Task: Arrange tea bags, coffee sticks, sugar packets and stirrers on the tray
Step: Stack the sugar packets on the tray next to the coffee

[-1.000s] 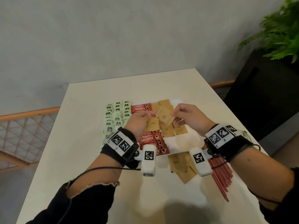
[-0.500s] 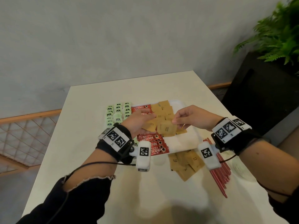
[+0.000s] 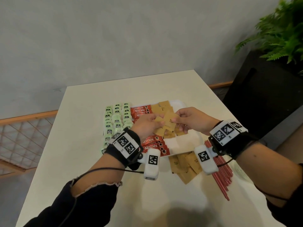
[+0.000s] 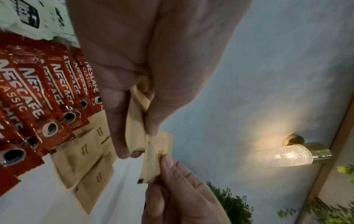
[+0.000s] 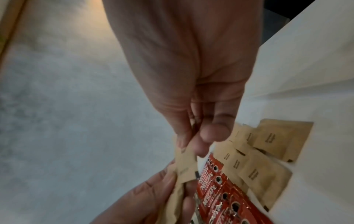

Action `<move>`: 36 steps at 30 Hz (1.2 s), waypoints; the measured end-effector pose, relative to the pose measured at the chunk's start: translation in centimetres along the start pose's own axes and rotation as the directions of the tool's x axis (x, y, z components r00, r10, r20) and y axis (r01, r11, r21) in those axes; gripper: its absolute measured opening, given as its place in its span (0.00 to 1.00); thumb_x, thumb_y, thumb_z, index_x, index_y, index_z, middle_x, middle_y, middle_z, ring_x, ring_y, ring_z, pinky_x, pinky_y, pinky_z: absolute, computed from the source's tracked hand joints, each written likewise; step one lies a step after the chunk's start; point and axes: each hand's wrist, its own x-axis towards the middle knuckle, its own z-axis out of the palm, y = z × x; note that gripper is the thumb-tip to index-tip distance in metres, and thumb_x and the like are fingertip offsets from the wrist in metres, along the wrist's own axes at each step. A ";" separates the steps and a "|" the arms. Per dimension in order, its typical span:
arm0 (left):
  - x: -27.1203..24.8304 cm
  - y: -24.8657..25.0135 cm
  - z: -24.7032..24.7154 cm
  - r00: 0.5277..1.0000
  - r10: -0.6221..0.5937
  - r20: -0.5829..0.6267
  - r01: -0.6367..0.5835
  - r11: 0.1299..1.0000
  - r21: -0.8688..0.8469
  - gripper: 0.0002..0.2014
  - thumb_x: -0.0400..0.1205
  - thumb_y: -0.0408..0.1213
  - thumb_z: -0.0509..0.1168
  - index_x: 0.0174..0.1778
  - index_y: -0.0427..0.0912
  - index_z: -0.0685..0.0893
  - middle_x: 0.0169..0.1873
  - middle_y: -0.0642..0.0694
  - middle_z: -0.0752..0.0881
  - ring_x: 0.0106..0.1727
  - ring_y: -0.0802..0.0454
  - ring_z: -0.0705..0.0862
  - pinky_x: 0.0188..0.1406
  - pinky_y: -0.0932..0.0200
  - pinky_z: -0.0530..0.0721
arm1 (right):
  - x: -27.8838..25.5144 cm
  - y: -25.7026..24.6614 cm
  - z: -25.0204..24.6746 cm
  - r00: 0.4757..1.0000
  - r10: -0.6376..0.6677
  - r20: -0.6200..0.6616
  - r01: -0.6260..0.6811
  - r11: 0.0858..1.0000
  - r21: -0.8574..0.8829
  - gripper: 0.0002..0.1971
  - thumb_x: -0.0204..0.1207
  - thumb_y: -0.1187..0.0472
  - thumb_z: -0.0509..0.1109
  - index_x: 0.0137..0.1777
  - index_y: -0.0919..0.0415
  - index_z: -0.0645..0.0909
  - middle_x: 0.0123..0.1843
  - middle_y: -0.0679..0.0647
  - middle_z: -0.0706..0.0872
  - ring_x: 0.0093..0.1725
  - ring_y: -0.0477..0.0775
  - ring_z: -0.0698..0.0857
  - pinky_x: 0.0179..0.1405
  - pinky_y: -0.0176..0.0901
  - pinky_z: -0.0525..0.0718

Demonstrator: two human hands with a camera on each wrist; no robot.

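My left hand (image 3: 155,122) grips a small stack of brown sugar packets (image 3: 159,131) just above the white tray (image 3: 186,141). My right hand (image 3: 176,117) pinches one sugar packet (image 3: 169,117) at the top of that stack. The left wrist view shows the stack (image 4: 134,128) and the pinched packet (image 4: 155,159) close together. The tray holds green tea bags (image 3: 117,118) on the left, red coffee sticks (image 3: 141,110) beside them, and a row of sugar packets (image 3: 164,105). Its right part is bare white. Red stirrers (image 3: 221,174) lie on the table right of the tray.
Loose sugar packets (image 3: 185,166) lie on the white table (image 3: 85,145) in front of the tray, under my right wrist. A dark planter with a fern (image 3: 282,30) stands at the right. A grey wall runs behind the table.
Half a second ago my right hand was low at the tray's sugar row. It has come back up to the left hand's stack and pinches a packet there. The left hand barely moved.
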 end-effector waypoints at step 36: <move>1.4 0.6 3.0 0.988 0.106 -0.111 -0.063 0.939 0.337 0.24 0.75 0.35 0.77 0.64 0.44 0.76 0.48 0.48 0.88 0.45 0.51 0.87 0.45 0.52 0.88 | 1.2 0.1 -2.0 0.986 -0.102 -0.128 0.087 0.989 -0.120 0.12 0.79 0.60 0.72 0.49 0.72 0.84 0.32 0.58 0.83 0.27 0.48 0.79 0.25 0.35 0.78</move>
